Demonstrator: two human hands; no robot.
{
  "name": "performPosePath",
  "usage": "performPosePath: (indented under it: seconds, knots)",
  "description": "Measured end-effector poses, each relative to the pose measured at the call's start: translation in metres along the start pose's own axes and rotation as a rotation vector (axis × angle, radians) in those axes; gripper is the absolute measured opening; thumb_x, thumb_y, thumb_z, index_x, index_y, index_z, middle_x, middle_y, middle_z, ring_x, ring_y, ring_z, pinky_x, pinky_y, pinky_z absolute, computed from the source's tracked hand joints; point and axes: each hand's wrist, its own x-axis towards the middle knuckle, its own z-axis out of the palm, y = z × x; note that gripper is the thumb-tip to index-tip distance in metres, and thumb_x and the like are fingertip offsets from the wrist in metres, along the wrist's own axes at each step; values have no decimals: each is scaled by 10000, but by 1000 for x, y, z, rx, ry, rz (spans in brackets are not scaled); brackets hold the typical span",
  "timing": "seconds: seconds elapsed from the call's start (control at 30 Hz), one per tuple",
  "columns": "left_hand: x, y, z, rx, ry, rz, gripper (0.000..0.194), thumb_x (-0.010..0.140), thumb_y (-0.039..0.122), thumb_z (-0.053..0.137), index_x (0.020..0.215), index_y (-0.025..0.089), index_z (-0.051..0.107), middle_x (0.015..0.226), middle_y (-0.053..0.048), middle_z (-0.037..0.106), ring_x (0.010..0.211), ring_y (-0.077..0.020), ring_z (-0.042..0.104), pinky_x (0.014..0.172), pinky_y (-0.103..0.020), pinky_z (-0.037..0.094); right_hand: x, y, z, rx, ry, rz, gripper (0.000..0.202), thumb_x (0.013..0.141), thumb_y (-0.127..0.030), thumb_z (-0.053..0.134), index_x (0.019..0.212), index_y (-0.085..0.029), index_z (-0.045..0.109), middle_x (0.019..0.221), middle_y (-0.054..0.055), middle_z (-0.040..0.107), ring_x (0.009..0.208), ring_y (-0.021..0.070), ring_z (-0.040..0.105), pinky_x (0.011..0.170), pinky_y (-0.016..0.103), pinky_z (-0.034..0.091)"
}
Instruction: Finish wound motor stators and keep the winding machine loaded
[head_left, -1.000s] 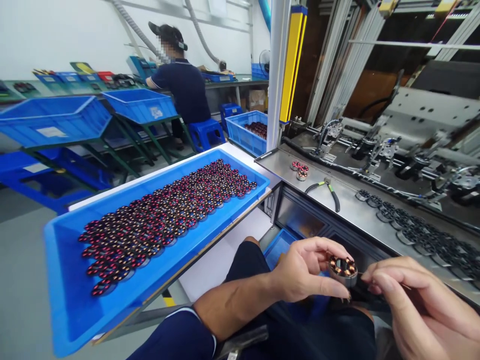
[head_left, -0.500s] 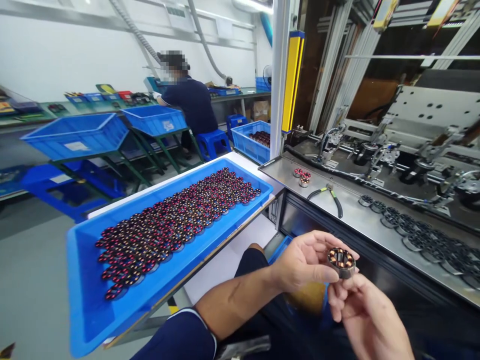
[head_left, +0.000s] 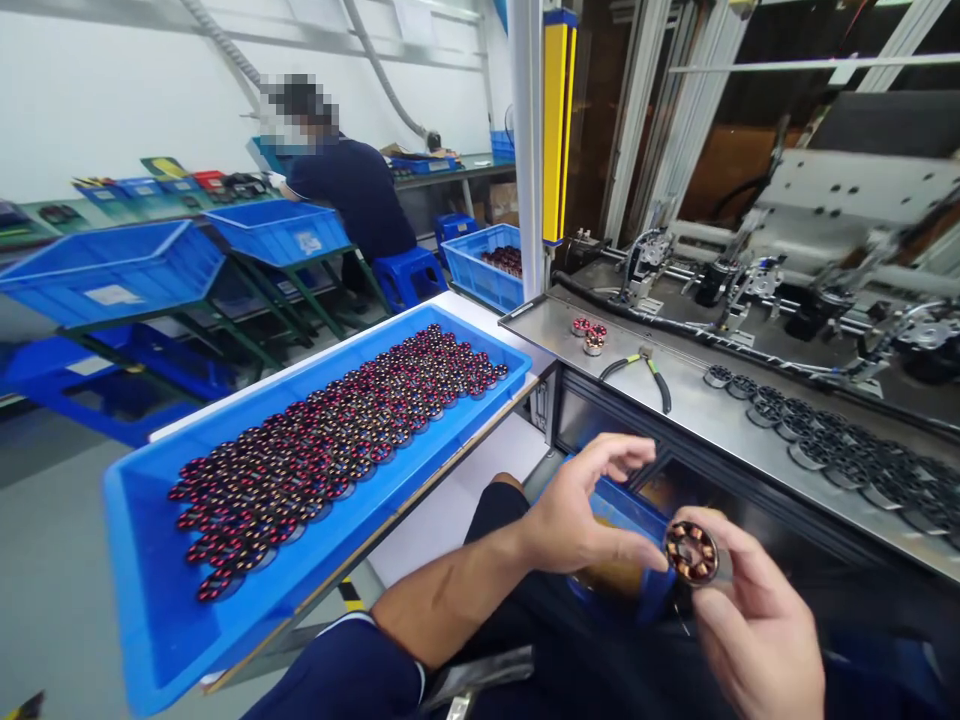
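Note:
My right hand [head_left: 757, 610] grips a motor stator [head_left: 691, 553], a dark ring with copper windings, between thumb and fingers. The ring is tilted so that its open face shows, and a thin wire end hangs below it. Just to the left, my left hand [head_left: 577, 510] is open, thumb and fingers spread apart; its thumb tip is close beside the stator, and I cannot tell whether they touch. On my left, a long blue tray [head_left: 120, 560] holds many wound stators [head_left: 330, 440] with red and copper coils.
Cutting pliers [head_left: 641, 372] and a few wound stators [head_left: 592, 338] lie on the metal worktop [head_left: 555, 318]. Rows of dark stator cores [head_left: 832, 440] sit at the right, before a machine [head_left: 757, 270]. A seated person [head_left: 349, 190] works beyond blue bins [head_left: 112, 270].
My left hand has let go of the stator and opened away from it. The stator is now in my right hand, tilted more upright. The view has shifted slightly right.

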Motion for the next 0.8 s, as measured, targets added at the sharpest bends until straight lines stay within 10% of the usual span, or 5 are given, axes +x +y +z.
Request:
performPosePath:
  seconds: [0.27,0.43,0.57,0.8]
  knots:
    - [-4,0,13,-49,-209,-135,646,652,472,887,1188,150,721,990,-90,737,889,-180,677,856,-304,524,1,-4,-7,-601,3,-586,584,784,-11,759,1330,-168,622,1136,111,630,1024,204,625,861,323,516]
    - [-1,0,11,179,-143,53,545,714,396,862,1178,144,730,1026,-118,762,933,-195,692,874,-307,534,1,-15,-8,-472,-98,-386,401,858,-35,662,1230,-184,662,1201,128,583,1111,228,596,862,345,533]
    - [-3,3,12,324,-71,187,482,701,369,873,1113,156,743,1029,-111,781,951,-201,701,921,-328,530,-3,-17,-1,-511,69,-423,240,811,-18,719,982,-187,725,1085,93,619,978,196,624,788,306,516]
    - [-11,-9,25,-258,-111,-108,480,703,257,865,1132,137,686,1043,-114,733,878,-179,718,834,-323,586,-18,-8,-1,-318,223,69,105,921,-273,674,829,-225,662,971,44,651,881,155,644,745,214,523]
